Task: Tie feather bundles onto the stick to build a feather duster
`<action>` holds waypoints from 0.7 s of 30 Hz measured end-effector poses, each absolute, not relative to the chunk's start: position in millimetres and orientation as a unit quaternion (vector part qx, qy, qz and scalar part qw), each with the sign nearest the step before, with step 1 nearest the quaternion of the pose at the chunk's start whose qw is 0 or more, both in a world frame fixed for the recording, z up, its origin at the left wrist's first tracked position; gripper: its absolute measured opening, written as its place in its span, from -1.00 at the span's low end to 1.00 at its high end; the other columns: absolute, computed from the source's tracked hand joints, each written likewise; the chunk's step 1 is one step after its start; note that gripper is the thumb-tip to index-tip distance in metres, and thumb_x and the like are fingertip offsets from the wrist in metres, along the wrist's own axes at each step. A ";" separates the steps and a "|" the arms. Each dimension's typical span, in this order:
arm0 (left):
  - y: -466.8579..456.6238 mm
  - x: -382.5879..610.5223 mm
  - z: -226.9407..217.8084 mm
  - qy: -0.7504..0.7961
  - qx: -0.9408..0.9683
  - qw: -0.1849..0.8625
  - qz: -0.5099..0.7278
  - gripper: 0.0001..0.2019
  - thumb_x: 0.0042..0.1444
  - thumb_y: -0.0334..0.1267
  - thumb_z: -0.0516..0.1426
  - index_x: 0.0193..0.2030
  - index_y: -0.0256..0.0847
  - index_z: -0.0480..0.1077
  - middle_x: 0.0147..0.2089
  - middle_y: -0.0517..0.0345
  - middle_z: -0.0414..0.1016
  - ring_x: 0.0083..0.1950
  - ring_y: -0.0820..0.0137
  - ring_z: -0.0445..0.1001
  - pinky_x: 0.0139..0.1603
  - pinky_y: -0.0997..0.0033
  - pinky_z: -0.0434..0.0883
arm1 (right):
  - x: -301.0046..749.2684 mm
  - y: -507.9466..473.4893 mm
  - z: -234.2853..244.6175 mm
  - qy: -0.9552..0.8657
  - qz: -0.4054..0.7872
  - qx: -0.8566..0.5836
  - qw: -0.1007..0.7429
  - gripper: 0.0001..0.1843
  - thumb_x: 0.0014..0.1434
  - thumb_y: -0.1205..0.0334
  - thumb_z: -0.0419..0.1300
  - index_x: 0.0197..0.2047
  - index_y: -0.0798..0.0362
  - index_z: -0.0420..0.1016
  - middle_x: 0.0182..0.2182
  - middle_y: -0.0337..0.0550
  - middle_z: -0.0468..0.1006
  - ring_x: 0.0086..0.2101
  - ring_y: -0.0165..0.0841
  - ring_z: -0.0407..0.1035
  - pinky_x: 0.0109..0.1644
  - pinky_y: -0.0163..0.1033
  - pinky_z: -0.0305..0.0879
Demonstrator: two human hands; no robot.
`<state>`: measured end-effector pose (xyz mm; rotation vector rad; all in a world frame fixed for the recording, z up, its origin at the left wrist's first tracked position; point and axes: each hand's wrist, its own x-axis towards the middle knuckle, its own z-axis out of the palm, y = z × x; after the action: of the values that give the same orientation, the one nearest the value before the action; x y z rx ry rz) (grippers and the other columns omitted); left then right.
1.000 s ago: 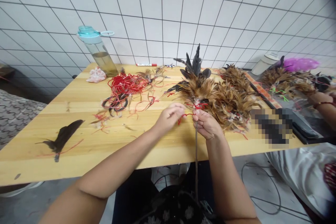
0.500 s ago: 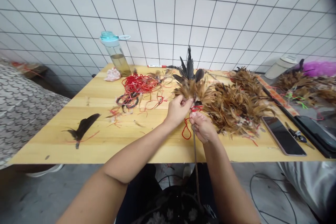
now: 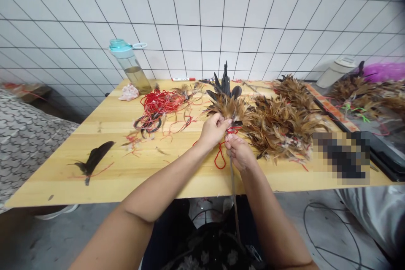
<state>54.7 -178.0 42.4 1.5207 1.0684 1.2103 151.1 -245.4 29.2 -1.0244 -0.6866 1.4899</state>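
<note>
- One feather bundle [image 3: 229, 107], on a thin stick [image 3: 233, 185], sits directly beyond the left hand [image 3: 212, 132] and right hand [image 3: 239, 150], dark plumes [image 3: 225, 83] toward the wall [image 3: 186, 12].
- Left: thumb and fingertips pinch the bundle's base.
- Right: fingers close round the stick, just below the red cord [image 3: 234, 130] wraps.
- Brown feather pile [image 3: 281, 124]: on bench [image 3: 69, 135], right of bundle.

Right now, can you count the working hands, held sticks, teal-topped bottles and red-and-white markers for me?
Hands, left hand and right hand: 2
Held stick: 1
Teal-topped bottle: 1
Red-and-white marker: 1
Total: 5
</note>
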 end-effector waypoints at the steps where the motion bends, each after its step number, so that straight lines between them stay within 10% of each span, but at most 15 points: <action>1: -177.3 55.0 42.6 0.434 0.627 0.430 0.483 -0.70 0.03 -0.18 0.20 -0.55 -0.20 0.16 -0.60 0.36 0.10 -0.52 0.53 0.08 -0.45 0.48 0.05 | 152.5 -243.8 29.2 -0.291 0.637 -0.434 0.567 -0.60 -0.14 0.00 0.40 -0.51 0.06 0.30 -0.71 -0.43 0.22 -0.72 -0.63 -0.19 -0.66 -0.40 -0.33; 21: -195.9 43.0 40.6 0.376 0.773 0.184 0.477 -0.87 0.09 -0.35 0.15 -0.21 -0.14 0.47 -0.26 0.05 0.43 -0.16 0.25 0.32 -0.02 0.25 0.22 | 152.1 -226.5 13.3 -0.276 0.635 -0.413 0.591 -0.56 -0.03 0.01 0.33 -0.66 0.06 0.22 -0.75 -0.38 0.17 -0.71 -0.59 -0.09 -0.64 -0.38 -0.24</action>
<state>43.0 -195.9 40.6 2.1792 1.0591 1.3463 152.1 -226.5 13.3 -0.9613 -0.6420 1.4774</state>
